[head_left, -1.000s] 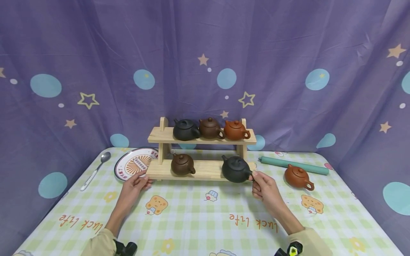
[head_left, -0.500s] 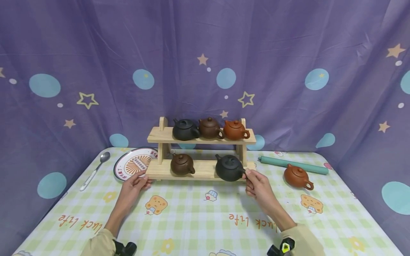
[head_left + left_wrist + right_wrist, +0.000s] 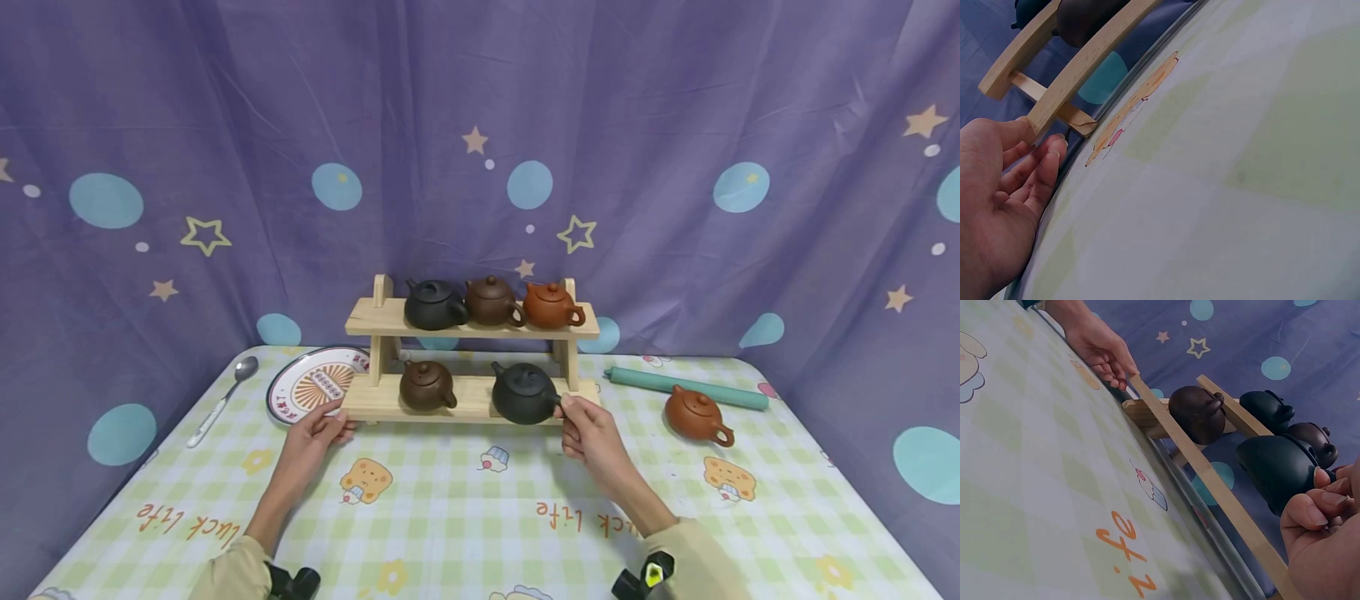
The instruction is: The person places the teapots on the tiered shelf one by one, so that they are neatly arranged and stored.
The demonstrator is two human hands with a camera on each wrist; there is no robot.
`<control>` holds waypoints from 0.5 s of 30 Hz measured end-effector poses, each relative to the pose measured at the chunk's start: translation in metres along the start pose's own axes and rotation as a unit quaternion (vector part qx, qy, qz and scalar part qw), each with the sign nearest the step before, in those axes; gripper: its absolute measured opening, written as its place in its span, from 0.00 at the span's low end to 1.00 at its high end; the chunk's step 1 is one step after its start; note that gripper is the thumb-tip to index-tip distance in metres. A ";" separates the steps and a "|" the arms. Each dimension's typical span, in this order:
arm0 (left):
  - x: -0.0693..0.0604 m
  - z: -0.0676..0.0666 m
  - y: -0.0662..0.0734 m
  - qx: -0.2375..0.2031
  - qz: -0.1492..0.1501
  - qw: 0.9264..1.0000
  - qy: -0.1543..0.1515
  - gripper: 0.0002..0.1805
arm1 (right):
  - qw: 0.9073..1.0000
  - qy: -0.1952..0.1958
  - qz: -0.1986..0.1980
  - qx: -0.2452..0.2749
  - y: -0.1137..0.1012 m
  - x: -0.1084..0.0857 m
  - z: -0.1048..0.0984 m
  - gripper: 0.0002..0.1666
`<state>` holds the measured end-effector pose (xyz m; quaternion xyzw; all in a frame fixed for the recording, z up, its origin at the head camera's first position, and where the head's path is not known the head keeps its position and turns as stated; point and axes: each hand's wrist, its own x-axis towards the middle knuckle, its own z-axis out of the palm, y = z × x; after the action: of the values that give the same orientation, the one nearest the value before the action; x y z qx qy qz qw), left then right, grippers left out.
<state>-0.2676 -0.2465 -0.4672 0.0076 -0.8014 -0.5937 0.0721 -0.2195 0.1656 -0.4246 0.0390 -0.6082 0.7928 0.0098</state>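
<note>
A two-tier wooden rack (image 3: 472, 400) stands at the table's back. My left hand (image 3: 313, 433) pinches the left end of its lower board, thumb on top; the left wrist view shows my thumb and fingers (image 3: 1044, 178) at the board's end. With my right hand (image 3: 600, 440) I grip the handle of a black teapot (image 3: 523, 393), which is over the right part of the lower board. Whether its base touches the wood, I cannot tell. To its left on the same board sits a dark brown teapot (image 3: 427, 386).
Black (image 3: 433, 305), brown (image 3: 492, 302) and reddish teapots (image 3: 551, 306) line the upper board. A reddish-brown teapot (image 3: 696, 414) and a green roll (image 3: 686, 388) lie to the right. On the left are a plate (image 3: 288, 406), partly behind the rack, and a spoon (image 3: 222, 402).
My right hand has moved left with the black teapot, bringing it along the lower board nearer the brown teapot. My left hand has stayed on the rack's end.
</note>
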 end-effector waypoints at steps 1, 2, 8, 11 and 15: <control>0.000 0.000 0.000 -0.001 0.000 1.000 0.000 0.25 | 1.000 -0.001 -0.001 0.001 0.001 0.001 0.001 0.19; 0.000 0.000 -0.001 -0.001 0.000 1.000 0.000 0.25 | 1.000 -0.001 -0.001 0.002 0.001 0.001 0.002 0.19; 0.000 0.000 0.000 -0.001 -0.003 1.000 0.000 0.24 | 1.000 0.002 0.005 0.001 0.003 0.004 0.008 0.19; 0.000 0.000 0.000 0.000 -0.004 1.000 0.000 0.24 | 1.000 0.005 0.008 0.000 0.005 0.006 0.010 0.20; 0.001 0.000 0.000 -0.004 -0.004 1.000 0.000 0.24 | 1.000 0.009 0.014 -0.004 0.007 0.008 0.013 0.20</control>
<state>-0.2682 -0.2465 -0.4670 0.0106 -0.7991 -0.5971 0.0696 -0.2272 0.1508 -0.4279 0.0234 -0.6114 0.7909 0.0043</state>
